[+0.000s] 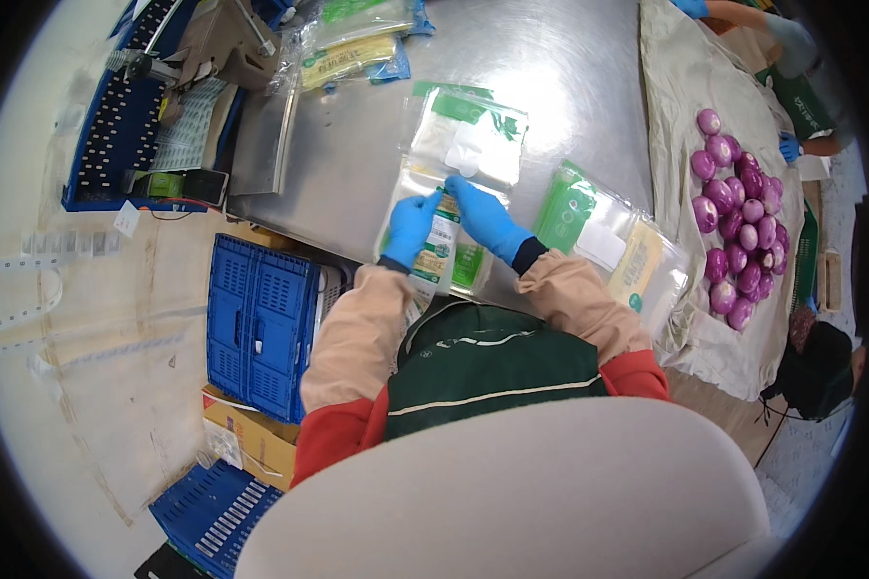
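Note:
In blue gloves, both my hands are closed on a printed clear plastic bag [433,253] with a white label patch, near the front edge of the steel table. My left hand [411,230] grips its left side. My right hand [486,216] pinches the upper edge, its fingertips close to the left hand's. The bag looks flat. Just beyond my hands lies a stack of clear bags with green print [473,130]. To the right of my right forearm rest more flat bags, one green-printed [564,214] and one with a yellow panel [637,262].
Peeled purple onions [738,212] lie on a pale cloth [671,125] at the right, where another person's gloved hand [790,148] shows. More packed bags [353,53] sit at the back. Blue crates [261,323] and a cardboard box [261,444] stand at left.

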The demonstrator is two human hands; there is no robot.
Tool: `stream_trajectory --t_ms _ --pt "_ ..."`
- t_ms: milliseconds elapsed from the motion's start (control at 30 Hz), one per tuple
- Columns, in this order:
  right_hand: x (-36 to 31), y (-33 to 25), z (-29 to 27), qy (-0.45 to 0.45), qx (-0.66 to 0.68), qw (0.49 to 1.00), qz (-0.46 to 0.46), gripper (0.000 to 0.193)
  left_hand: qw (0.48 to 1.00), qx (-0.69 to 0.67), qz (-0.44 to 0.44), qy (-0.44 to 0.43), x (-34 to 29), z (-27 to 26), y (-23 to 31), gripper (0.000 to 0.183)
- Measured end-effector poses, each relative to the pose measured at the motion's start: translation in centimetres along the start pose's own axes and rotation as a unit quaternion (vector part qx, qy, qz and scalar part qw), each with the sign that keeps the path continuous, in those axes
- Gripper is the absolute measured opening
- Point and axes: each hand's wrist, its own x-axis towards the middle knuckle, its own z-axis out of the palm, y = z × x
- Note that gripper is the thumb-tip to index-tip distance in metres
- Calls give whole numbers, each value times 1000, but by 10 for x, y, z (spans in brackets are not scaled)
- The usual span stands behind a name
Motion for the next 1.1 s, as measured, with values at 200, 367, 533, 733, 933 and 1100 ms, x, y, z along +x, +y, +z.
stream_trajectory --t_ms 200,367,533,733,933,1100 --pt "-22 -1 -24 -174 -41 972 -154 44 960 -88 -75 -256 -127 -52 -3 44" --pt "-30 12 -14 -170 -65 965 -187 37 977 -200 77 -5 -150 -59 -24 35" --pt "-28 34 -3 -154 -79 958 -229 27 959 -276 63 -17 -138 -60 -34 37" --pt "18 27 -57 289 131 935 160 23 968 -237 59 -61 -93 -30 -5 25" --pt "18 0 -25 107 183 977 25 28 993 -59 38 99 -3 9 6 30" --pt "-6 9 -7 -86 3 994 68 39 989 -34 3 -143 -50 -12 14 40"
